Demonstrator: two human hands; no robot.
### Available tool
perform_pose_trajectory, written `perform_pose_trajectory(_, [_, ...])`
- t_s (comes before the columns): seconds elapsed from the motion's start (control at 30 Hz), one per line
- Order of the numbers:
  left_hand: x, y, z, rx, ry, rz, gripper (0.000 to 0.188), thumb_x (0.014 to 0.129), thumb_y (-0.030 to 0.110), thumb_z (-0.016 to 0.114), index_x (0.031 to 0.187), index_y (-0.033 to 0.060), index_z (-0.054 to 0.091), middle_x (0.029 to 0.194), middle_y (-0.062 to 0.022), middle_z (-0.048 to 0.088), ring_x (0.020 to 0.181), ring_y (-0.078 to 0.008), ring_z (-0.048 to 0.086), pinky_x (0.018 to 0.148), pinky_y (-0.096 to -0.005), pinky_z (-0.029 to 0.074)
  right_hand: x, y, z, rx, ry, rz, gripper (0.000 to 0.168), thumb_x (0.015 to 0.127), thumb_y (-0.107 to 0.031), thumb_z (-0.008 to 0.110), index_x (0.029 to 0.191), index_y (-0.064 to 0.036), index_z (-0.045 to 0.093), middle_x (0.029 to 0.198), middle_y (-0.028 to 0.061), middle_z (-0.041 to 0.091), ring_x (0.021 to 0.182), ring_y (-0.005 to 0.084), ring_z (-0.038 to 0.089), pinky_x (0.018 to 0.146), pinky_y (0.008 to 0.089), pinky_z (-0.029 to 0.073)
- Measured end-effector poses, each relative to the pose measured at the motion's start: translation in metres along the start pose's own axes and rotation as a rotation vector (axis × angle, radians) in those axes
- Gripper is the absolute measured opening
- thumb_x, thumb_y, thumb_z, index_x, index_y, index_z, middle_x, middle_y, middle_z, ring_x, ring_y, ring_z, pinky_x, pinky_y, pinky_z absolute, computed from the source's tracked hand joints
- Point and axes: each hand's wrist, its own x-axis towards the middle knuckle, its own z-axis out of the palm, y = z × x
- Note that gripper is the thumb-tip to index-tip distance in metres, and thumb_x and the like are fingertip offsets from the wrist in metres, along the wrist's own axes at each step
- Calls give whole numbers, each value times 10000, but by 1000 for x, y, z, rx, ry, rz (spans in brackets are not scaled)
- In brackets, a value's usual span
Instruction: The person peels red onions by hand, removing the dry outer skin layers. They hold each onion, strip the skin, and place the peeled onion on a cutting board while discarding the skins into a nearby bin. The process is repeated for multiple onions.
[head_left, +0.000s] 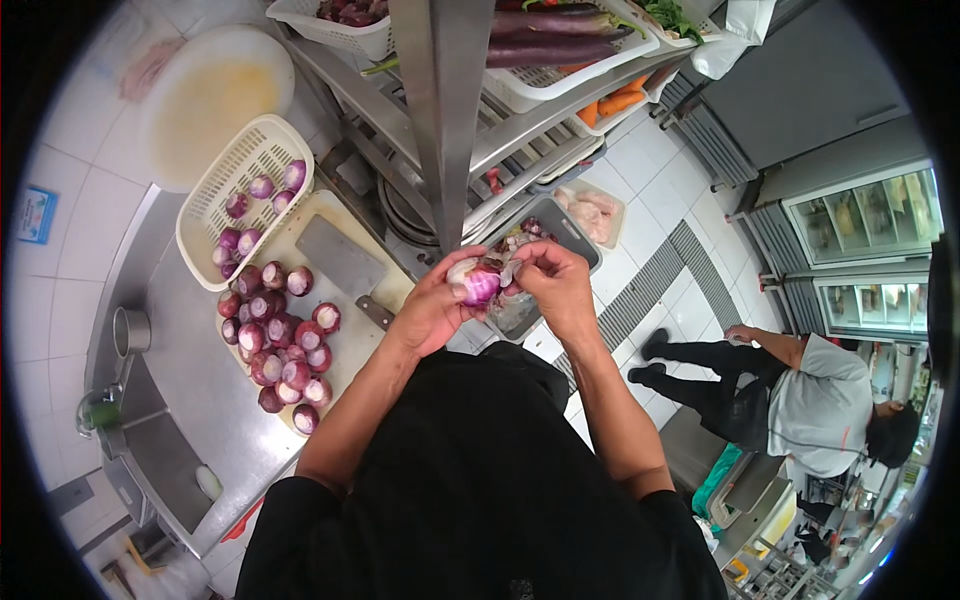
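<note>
My left hand (431, 311) grips a red onion (480, 283) with its outer skin partly off, so purple flesh shows. A loose flap of papery skin is pinched between the thumb and fingers of my right hand (553, 281). Below both hands sits a grey bin (589, 259) with onion peelings in it. To my left, a pile of red onions with trimmed ends (281, 326) covers part of a cutting board (356, 375). A cleaver (341, 255) lies flat on that board, its handle towards me. Peeled onions rest in a white plastic basket (199, 225) beyond the pile.
A steel rack post (442, 150) rises just ahead of my hands. Its shelves hold baskets of eggplants (555, 49) and carrots (619, 101). A tub of pale meat (592, 214) stands past the bin. At right is another person (810, 397); a sink (161, 465) lies at left.
</note>
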Motion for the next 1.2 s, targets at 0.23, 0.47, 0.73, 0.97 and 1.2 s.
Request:
perform_pose_trajectory(0.23, [5,-7,2,145,76,14,573,864,66,700,1374,85,440,1169,-99,626,996,-187,644,728,-298,529,-3,8,4,67,-13,-4,123,881,-16,579,976,24,646,799,61,663,651,130,654,639,238,515])
perform_pose_trajectory(0.47, [4,-1,-1,131,55,24,544,884,88,707,1367,86,457,1041,-57,617,753,-135,599,606,-265,488,7,-2,-32,-11,205,-27,174,891,-18,560,1022,52,651,879,74,661,726,143,671,677,271,545])
perform_pose_trajectory(0.73, [12,-5,14,386,147,-47,467,894,197,743,1292,68,537,944,-36,643,694,-92,596,557,-239,496,-7,-9,-23,-491,-188,-263,420,809,-125,793,1183,12,659,1138,93,624,864,146,665,768,286,536])
perform_pose_trajectory(0.97, [13,-3,21,387,161,-27,512,894,208,738,1317,40,504,954,-57,646,711,-111,609,545,-238,495,-10,-16,-19,-471,-199,-221,371,799,-127,765,1136,7,686,1030,158,694,912,224,682,804,323,542])
perform_pose_trajectory(1.2, [11,-1,10,-24,11,-32,543,918,152,667,1400,46,440,1174,-123,611,841,-178,663,670,-286,587,-3,7,-27,-314,37,-194,244,821,3,625,1049,18,711,912,92,716,804,131,662,756,262,525])
